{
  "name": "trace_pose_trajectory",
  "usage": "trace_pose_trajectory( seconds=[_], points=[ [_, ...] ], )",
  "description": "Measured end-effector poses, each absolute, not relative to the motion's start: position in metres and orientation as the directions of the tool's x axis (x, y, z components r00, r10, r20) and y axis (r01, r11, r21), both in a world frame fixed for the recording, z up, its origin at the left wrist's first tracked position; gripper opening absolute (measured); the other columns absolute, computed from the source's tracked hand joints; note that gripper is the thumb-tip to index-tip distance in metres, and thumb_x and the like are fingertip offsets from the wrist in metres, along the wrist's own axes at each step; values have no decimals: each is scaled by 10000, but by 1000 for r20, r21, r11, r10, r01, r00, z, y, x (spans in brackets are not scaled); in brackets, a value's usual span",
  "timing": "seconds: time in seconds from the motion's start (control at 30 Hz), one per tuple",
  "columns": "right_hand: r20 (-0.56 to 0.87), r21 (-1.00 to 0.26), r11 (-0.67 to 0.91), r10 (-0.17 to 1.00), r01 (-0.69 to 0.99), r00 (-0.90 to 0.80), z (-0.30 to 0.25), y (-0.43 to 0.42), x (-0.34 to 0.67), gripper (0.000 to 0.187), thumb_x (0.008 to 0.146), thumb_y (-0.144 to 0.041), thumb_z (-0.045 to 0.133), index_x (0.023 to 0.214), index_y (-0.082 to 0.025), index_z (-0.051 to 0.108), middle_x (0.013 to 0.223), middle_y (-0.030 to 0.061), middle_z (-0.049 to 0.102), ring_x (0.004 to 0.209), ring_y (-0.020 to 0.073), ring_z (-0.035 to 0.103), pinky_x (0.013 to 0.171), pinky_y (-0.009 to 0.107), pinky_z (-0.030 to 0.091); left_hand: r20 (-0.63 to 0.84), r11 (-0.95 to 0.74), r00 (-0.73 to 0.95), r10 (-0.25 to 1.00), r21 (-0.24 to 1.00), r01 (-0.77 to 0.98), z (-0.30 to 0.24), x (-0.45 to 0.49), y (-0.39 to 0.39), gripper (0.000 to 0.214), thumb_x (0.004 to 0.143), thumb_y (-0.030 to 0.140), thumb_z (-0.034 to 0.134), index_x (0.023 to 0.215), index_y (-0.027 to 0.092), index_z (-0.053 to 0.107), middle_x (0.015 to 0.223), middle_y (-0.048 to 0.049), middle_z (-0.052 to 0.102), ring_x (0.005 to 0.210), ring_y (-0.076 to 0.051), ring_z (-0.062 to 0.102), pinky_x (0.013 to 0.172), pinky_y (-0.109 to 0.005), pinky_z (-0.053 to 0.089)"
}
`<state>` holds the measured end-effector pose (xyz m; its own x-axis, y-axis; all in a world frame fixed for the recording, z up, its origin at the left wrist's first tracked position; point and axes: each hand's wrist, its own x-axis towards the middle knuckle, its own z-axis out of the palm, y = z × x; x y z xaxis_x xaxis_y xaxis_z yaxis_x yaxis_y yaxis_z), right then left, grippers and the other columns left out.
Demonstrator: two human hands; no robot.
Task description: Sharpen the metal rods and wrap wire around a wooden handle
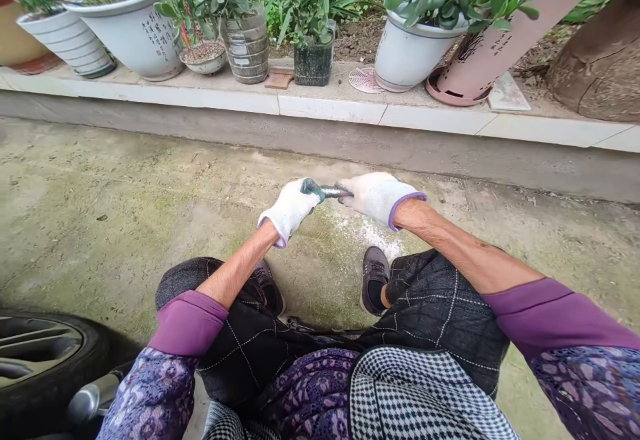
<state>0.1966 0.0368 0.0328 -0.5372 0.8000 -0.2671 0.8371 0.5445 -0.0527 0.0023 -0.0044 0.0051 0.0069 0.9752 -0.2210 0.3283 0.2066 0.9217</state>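
A short silvery metal rod [332, 192], ridged along its length, is held level between my two gloved hands. My left hand [294, 205], in a white glove with dark green fingertips, is closed around its left end. On the other side, my right hand [376, 196] pinches the right end, its white glove trimmed in purple at the cuff. Only the middle of the rod shows; both ends are hidden by the fingers. White powder [379, 237] is scattered on the concrete ground below my right hand.
A tiled ledge [330, 109] runs across the front, bearing several potted plants, among them a white pot [413, 53] and a dark square pot [313, 65]. A car wheel [90, 353] stands at the lower left beside a metal cylinder [93, 397]. My shoes [375, 277] rest on mossy concrete.
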Motion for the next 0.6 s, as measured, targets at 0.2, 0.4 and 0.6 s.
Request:
trace_pose_trajectory(
  seconds=[0.2,0.4,0.6],
  points=[
    [-155,-200,468,853,861,-499,31,52,195,353,947,-434,531,1179,-232,704,982,84,763,802,237,670,641,321,389,-301,299,23,953,952,59,18,1,-14,60,793,219,652,777,183,606,531,82,454,408,-42,323,400,-202,220],
    [-118,-325,376,894,868,-432,24,69,197,295,908,-410,620,1086,-202,730,881,72,726,724,199,627,605,311,405,-274,272,31,961,961,41,20,-1,-15,51,790,212,667,786,174,633,519,87,454,403,-35,320,387,-191,212],
    [-325,-747,5,870,665,-371,44,53,197,219,881,-332,697,1017,-161,708,660,-20,587,448,82,444,380,243,362,-338,336,62,939,941,47,11,-6,-14,18,822,170,638,818,175,655,515,82,458,388,-39,327,372,-192,211]
  ],
)
